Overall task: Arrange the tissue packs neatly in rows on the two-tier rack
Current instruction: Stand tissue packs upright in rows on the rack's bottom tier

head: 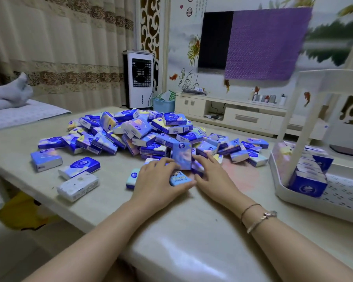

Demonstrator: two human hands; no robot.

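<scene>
A big heap of blue and white tissue packs (143, 131) covers the middle of the beige table (110, 200). At its near edge one pack (182, 155) stands upright between my hands. My left hand (159, 180) lies over a light blue pack (179, 179), fingers curved round it and touching the upright pack's left side. My right hand (210, 174) reaches in from the right, fingers spread on the packs beside the upright one. The white two-tier rack (306, 200) stands at the right, with a row of packs (308, 176) on its lower tier.
Loose packs (77, 184) lie at the left of the heap. A person's socked feet (10, 92) rest on a mat at far left. A white fan unit (140, 78), a TV cabinet (232, 112) and a blue bin (163, 104) stand behind the table.
</scene>
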